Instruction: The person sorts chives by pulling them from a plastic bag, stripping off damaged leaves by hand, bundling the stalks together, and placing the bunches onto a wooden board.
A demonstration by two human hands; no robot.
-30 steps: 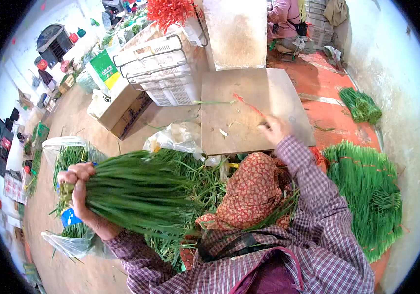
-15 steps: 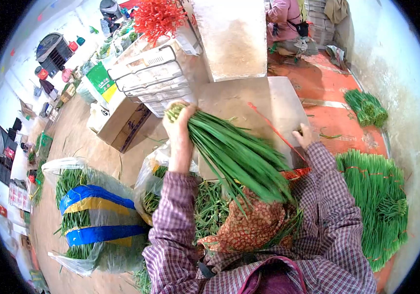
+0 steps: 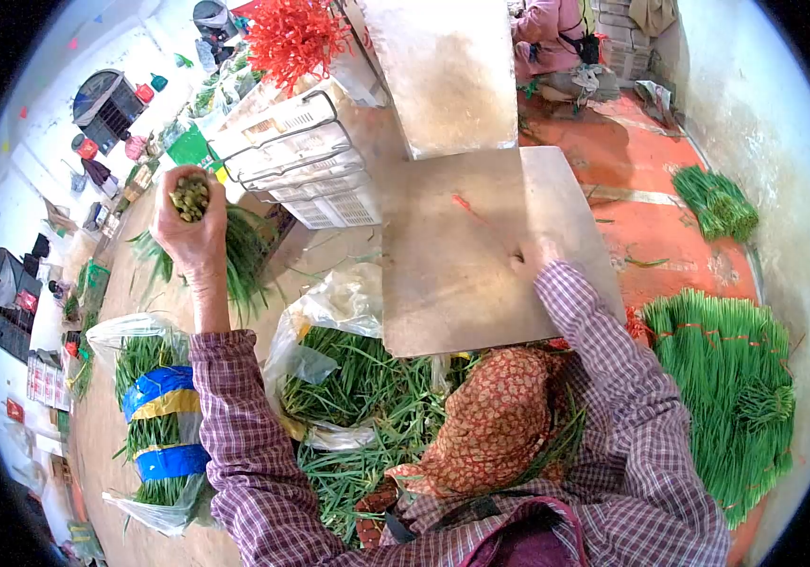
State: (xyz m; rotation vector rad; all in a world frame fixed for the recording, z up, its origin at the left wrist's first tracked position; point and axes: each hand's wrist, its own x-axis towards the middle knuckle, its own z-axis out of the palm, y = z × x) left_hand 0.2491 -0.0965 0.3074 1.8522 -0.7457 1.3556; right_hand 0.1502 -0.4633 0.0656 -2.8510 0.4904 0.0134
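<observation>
My left hand is raised at the left, its fingers wrapped round the stem ends of a bunch of green stalks. The cut ends face up and the leaves hang down behind the hand. Over the right part of the flat board, my right hand pinches a thin red tie, which stretches toward the upper left; the fingers are slightly blurred. Loose green stalks lie below the board, beside a red patterned cloth on my lap.
Tied green bundles lie at the right, with a smaller bundle behind. White crates and red ties stand beyond the board. A wrapped bundle sits at the left. A person in pink is at the top.
The left hand swung the bunch from the left across the board, then back to the upper left. The right hand moved right, then back left with the red tie.
</observation>
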